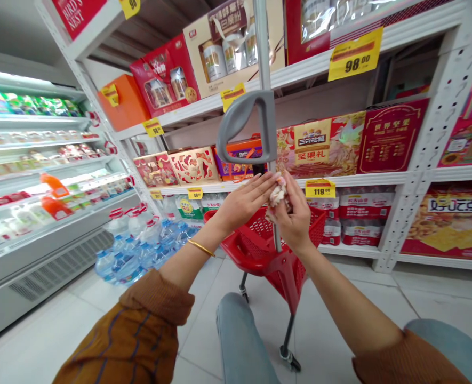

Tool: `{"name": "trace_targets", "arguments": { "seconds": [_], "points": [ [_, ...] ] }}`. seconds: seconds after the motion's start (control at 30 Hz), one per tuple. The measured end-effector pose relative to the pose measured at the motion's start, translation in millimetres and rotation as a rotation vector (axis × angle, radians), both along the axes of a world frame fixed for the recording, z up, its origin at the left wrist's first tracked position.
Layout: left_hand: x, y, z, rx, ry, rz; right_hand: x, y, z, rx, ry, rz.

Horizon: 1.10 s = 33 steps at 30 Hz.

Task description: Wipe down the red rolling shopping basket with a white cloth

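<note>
My right hand [295,216] is closed on a crumpled whitish, pink-tinged cloth [277,196], pressed around the metal pole of a red shopping cart [246,258]. From the left, my left hand [248,200] reaches in with its fingers straight and side by side, fingertips against the cloth and the pole. Just above both hands is a grey looped plastic handle [268,125], fixed to the same pole [262,42]. The cart's red mesh basket sits right below my hands, partly hidden by them. Between the fingers, part of the cloth is out of sight.
White shelving [415,144] behind the cart carries gift boxes [319,146] and packed bottles [361,213]. Large blue-capped water bottles [134,261] stand on the floor at left, beside a refrigerated display [52,266]. My knees [241,341] flank the cart's caster wheels [289,360].
</note>
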State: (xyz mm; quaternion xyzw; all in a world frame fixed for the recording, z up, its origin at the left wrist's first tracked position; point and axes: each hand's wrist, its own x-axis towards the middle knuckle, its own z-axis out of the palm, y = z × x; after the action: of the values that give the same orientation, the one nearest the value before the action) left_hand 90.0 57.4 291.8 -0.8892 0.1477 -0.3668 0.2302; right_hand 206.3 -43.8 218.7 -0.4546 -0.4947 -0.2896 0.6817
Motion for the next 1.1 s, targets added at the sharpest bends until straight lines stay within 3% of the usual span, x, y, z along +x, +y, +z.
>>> {"name": "trace_targets", "arguments": {
  "seconds": [0.1, 0.33, 0.93, 1.1],
  "points": [
    [3.4, 2.7, -3.1, 0.063, -0.05, -0.033, 7.2, 6.1, 4.7, -0.027, -0.041, 0.009],
    [8.5, 2.6, -12.9, 0.072, -0.022, -0.013, 6.5, 4.4, -38.0, -0.128, 0.029, 0.06],
    [5.3, -8.1, -68.8, 0.053, 0.106, 0.021, 4.6, -15.6, -110.7, -0.322, 0.168, 0.168],
    [1.6, -12.1, -73.9, 0.015, 0.094, -0.011, 9.7, -20.4, -123.3, -0.385, 0.252, 0.236]
  ]
}}
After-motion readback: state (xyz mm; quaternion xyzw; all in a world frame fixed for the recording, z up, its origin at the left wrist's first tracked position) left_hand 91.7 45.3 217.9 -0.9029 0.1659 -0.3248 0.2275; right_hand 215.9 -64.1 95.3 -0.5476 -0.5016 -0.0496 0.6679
